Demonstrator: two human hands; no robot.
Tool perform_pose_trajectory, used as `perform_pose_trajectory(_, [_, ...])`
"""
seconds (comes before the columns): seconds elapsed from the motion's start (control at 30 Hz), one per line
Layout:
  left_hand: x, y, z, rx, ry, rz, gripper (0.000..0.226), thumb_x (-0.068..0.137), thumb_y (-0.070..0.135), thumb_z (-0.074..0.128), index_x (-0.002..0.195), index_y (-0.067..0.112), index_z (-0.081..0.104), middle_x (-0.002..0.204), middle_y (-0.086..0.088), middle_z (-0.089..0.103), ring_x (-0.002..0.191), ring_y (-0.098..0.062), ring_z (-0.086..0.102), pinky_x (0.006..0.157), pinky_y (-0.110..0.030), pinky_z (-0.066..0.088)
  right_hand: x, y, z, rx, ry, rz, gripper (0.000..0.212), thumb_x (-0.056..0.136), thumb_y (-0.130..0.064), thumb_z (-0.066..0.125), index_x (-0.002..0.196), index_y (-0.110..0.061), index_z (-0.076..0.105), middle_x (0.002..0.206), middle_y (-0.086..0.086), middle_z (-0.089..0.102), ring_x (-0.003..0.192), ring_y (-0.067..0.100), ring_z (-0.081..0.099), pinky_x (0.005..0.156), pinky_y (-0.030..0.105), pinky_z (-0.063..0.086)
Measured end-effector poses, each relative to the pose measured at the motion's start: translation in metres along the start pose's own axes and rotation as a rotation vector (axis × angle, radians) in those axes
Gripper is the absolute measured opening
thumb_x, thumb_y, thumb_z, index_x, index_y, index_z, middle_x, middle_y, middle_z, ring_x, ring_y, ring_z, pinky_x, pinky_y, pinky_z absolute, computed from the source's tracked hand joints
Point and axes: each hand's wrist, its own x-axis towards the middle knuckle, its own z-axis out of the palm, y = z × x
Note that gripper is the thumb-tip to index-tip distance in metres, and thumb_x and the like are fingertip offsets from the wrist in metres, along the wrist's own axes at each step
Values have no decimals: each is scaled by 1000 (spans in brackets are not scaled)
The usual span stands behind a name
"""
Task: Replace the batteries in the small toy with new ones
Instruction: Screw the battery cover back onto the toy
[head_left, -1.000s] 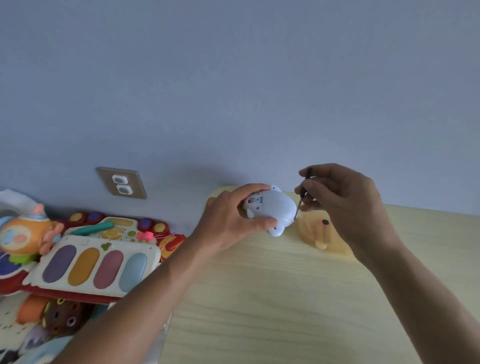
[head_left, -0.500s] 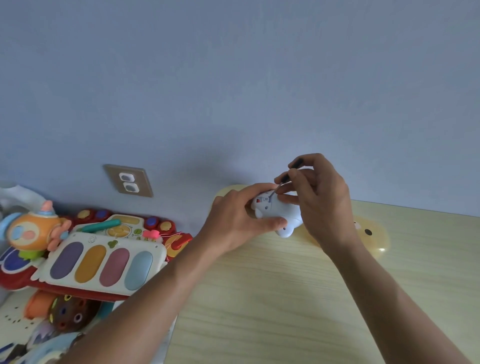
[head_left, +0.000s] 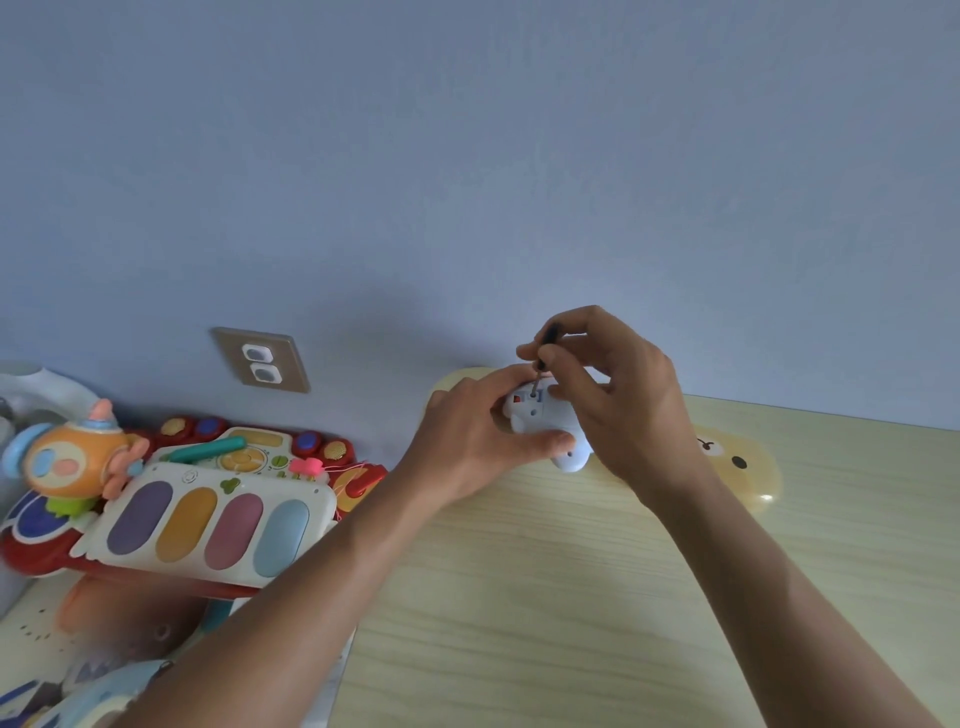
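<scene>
Both hands' grips close, left (head_left: 467, 431) on white toy (head_left: 540, 415), right (head_left: 623, 400) pinching screwdriver (head_left: 543, 353), yellow pad (head_left: 743, 462) behind.

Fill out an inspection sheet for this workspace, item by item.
Surface: pale wooden tabletop, with a yellow bear-face mat at its back edge.
Job's things: small white plastic toy; thin black-handled screwdriver, tip on the toy's underside. No batteries seen.
Clutter: colourful toy piano and orange submarine toy, left of the table.
Hands: left hand holds the toy; right hand pinches the screwdriver.
Cables: nothing seen.
Surroundings: blue wall, beige wall socket.
</scene>
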Motion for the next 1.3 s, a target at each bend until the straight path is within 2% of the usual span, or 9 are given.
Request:
perform_pose_trajectory(0.13, [-2,4,-1,7,12,-4,51,73,59,81,120,49,63,95,13,72,94,-3,67,88,-38,56,1,5,-2,75,-34,35,16,92,-11,66,97,-23,76,92,-13,78,94,0,71,81,18,55])
perform_pose_trajectory(0.23, [-5,7,-1,-24,18,-16,54,69,57,83,118,47,63,93,17,71,92,1,68,89,-37,56,4,9,-3,89,-11,52,9,89,-11,72,90,-19,77,87,-10,77,87,3,72,79,21,56])
perform_pose_trajectory(0.37, [-4,7,-6,-129,24,14,53,71,57,78,121,44,66,105,16,73,100,0,68,91,-34,54,9,11,-3,121,13,60,6,86,-12,75,83,-16,73,82,-5,75,82,10,72,80,31,58])
perform_pose_trajectory(0.5, [-2,17,-26,-402,265,107,42,86,48,67,126,34,69,119,9,72,114,-9,65,95,-31,52,11,14,-4,136,-3,71,5,85,-13,76,83,-14,72,81,-5,73,79,12,69,80,37,57])
perform_pose_trajectory(0.7, [15,51,-26,-480,292,236,25,76,16,88,95,30,79,86,11,74,88,-17,72,90,-47,60,14,16,-4,68,-4,10,11,91,-9,67,86,-17,72,82,-6,74,84,10,71,80,29,57])
perform_pose_trajectory(0.83, [23,48,-25,-498,307,240,18,78,4,85,83,20,78,80,7,76,77,-12,71,77,-36,63,15,16,-2,65,-16,15,9,90,-11,69,90,-16,76,83,-10,76,82,5,70,80,22,54])
perform_pose_trajectory(0.97, [23,48,-27,-475,304,250,13,85,3,79,91,15,81,85,6,79,80,-6,74,78,-21,58,15,16,-4,60,-20,60,10,90,-18,71,94,-20,80,88,-15,78,87,0,69,79,16,52])
perform_pose_trajectory(1.17, [21,48,-25,-497,305,252,10,85,6,81,93,13,82,94,-6,80,86,-17,73,72,-26,60,16,14,-3,51,-25,81,8,88,-24,72,89,-22,79,84,-12,77,83,3,70,78,21,52])
perform_pose_trajectory(1.3, [20,48,-28,-441,307,259,14,90,6,76,98,16,82,92,6,80,89,-6,75,82,-21,58,15,13,-5,42,-64,73,13,92,-22,69,97,-21,80,93,-15,78,91,-2,70,82,18,51])
